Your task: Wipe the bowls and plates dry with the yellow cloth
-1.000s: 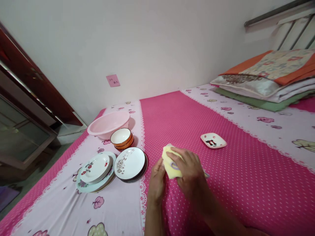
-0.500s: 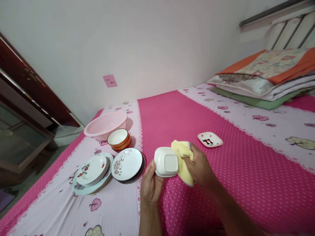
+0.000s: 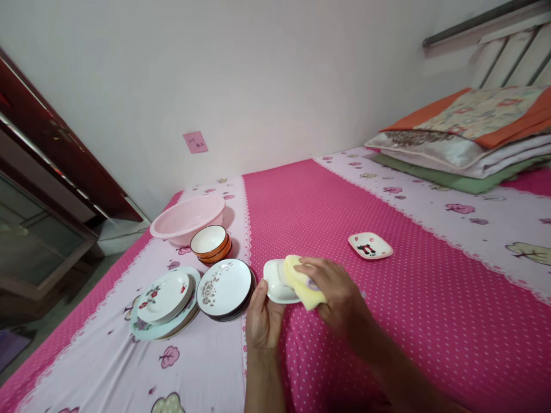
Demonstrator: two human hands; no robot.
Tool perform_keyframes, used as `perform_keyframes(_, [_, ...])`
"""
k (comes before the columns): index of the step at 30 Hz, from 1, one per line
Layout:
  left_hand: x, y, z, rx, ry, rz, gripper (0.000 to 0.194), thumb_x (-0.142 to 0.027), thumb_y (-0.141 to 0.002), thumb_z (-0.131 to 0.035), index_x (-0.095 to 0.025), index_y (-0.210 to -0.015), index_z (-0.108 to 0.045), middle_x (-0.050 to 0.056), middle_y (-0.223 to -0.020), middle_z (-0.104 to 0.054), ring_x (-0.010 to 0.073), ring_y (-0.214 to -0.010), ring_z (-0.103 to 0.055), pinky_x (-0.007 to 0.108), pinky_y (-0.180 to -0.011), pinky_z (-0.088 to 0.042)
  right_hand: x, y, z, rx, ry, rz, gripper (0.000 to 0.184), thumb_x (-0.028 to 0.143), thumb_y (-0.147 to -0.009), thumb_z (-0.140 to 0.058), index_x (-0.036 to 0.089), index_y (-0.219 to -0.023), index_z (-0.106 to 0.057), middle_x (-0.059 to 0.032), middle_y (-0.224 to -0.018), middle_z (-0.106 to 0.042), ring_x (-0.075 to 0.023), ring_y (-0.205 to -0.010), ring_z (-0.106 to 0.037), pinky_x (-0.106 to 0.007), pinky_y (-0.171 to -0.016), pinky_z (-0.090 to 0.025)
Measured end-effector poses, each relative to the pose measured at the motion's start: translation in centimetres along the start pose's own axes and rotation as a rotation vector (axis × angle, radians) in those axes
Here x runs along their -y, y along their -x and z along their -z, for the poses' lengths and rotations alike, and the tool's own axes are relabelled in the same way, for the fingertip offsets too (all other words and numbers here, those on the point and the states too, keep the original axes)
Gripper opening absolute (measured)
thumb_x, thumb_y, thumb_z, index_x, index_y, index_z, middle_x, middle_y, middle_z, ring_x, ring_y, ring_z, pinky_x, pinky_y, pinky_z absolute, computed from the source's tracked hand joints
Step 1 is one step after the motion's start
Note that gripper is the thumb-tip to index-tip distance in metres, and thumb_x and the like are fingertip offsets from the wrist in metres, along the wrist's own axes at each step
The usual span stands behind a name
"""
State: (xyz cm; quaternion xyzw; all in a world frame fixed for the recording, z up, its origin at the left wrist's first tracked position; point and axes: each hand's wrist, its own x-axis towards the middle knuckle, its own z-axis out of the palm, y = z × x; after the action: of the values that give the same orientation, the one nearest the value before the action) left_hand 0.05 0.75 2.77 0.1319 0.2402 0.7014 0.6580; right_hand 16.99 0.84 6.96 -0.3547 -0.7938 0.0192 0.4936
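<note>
My left hand point(image 3: 263, 321) grips a small white square dish point(image 3: 274, 281) by its left edge, underside turned up toward me. Bunched in my right hand point(image 3: 338, 289) is a yellow cloth point(image 3: 301, 281), pressed onto the dish's underside and covering its right part. To the right of my hands, a small square dish with a pink rim and a cat picture point(image 3: 370, 245) lies face up on the pink dotted bedsheet point(image 3: 413, 298). Close by on the left is a stack of dark-rimmed plates point(image 3: 226, 287), the top one with a brown flower print.
Farther left sit stacked flowered plates point(image 3: 166, 298), with orange bowls point(image 3: 210, 241) nested behind. A pink basin point(image 3: 187, 218) stands near the wall. Folded bedding point(image 3: 469, 137) is piled at the back right, and a pink note point(image 3: 195, 142) hangs on the wall.
My right hand has moved left with the cloth, from the dish's right edge onto its underside. The dish has shifted slightly left and tilted.
</note>
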Motion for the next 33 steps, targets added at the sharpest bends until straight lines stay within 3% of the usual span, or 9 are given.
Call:
perform_keyframes(4, [-0.2, 0.3, -0.1, 0.054, -0.119, -0.041, 0.023, -0.027, -0.093, -0.074, -0.014, -0.111, -0.079, 0.011, -0.114, -0.081, 0.0245, -0.105, -0.075, 0.04, -0.103, -0.056, 0.8, -0.1, -0.1, 0.123, 0.049, 0.097, 0.035, 0.007, -0.093, -0.049, 0.02, -0.121, -0.066, -0.0126, -0.123, -0.072, -0.0295, -0.111, -0.066, -0.044, -0.088, -0.049])
perform_keyframes(7, [-0.4, 0.7, -0.3, 0.085, -0.212, -0.038, 0.031, -0.032, -0.089, -0.079, -0.014, -0.114, -0.078, 0.011, -0.113, -0.08, 0.0253, -0.102, -0.074, 0.041, -0.103, -0.055, 1.0, -0.1, -0.3, 0.086, 0.056, 0.11, 0.033, 0.008, -0.095, -0.048, 0.02, -0.12, -0.066, -0.0123, -0.123, -0.072, -0.0292, -0.113, -0.064, -0.044, -0.09, -0.047])
perform_keyframes(11, [-0.5, 1.0, -0.3, 0.05, -0.257, -0.02, 0.033, -0.033, -0.083, -0.085, -0.016, -0.111, -0.079, 0.01, -0.112, -0.08, 0.0242, -0.1, -0.074, 0.038, -0.099, -0.055, 0.4, 0.2, -0.3, 0.039, 0.102, 0.037, 0.033, 0.008, -0.096, -0.05, 0.021, -0.121, -0.067, -0.012, -0.123, -0.071, -0.0287, -0.111, -0.063, -0.044, -0.091, -0.047])
perform_keyframes(16, [-0.6, 0.9, -0.3, 0.051, -0.234, -0.07, 0.034, -0.034, -0.083, -0.085, -0.018, -0.112, -0.078, 0.009, -0.117, -0.079, 0.0246, -0.106, -0.072, 0.035, -0.098, -0.055, -0.5, 0.5, -0.2, 0.124, 0.168, -0.069, 0.041, 0.003, -0.088, -0.051, 0.021, -0.122, -0.067, -0.0115, -0.122, -0.071, -0.0294, -0.11, -0.062, -0.042, -0.089, -0.045])
perform_keyframes(20, [-0.7, 0.9, -0.6, 0.092, -0.226, -0.103, 0.033, -0.035, -0.088, -0.08, -0.018, -0.117, -0.078, 0.01, -0.117, -0.079, 0.0273, -0.108, -0.072, 0.04, -0.102, -0.054, 0.3, 0.2, 0.1, 0.2, 0.106, -0.095, 0.03, 0.003, -0.089, -0.05, 0.022, -0.105, -0.067, -0.0084, -0.106, -0.071, -0.0267, -0.097, -0.062, -0.038, -0.079, -0.042])
perform_keyframes(23, [-0.8, 0.9, -0.7, 0.112, -0.222, -0.122, 0.032, -0.034, -0.091, -0.077, -0.018, -0.119, -0.077, 0.01, -0.117, -0.079, 0.0273, -0.11, -0.071, 0.042, -0.105, -0.052, 1.4, -0.1, 0.3, 0.232, 0.005, -0.08, 0.031, 0.003, -0.089, -0.047, 0.022, -0.105, -0.065, -0.0073, -0.103, -0.071, -0.0261, -0.095, -0.062, -0.037, -0.078, -0.041])
perform_keyframes(28, [-0.9, 1.0, -0.7, 0.135, -0.261, -0.062, 0.03, -0.036, -0.091, -0.077, -0.016, -0.113, -0.079, 0.01, -0.112, -0.08, 0.024, -0.101, -0.073, 0.039, -0.099, -0.056, 2.2, -0.2, 0.1, 0.093, -0.095, -0.031, 0.043, 0.001, -0.083, -0.047, 0.023, -0.118, -0.061, -0.0075, -0.115, -0.07, -0.0265, -0.106, -0.062, -0.038, -0.087, -0.043])
perform_keyframes(33, [-0.7, 1.1, -0.6, 0.127, -0.274, -0.023, 0.034, -0.035, -0.086, -0.083, -0.015, -0.113, -0.079, 0.011, -0.112, -0.081, 0.0269, -0.103, -0.074, 0.041, -0.102, -0.055, 1.4, -0.1, -0.1, 0.0, 0.056, -0.053, 0.048, -0.002, -0.082, -0.044, 0.021, -0.12, -0.06, -0.0085, -0.117, -0.07, -0.0272, -0.108, -0.06, -0.04, -0.091, -0.041])
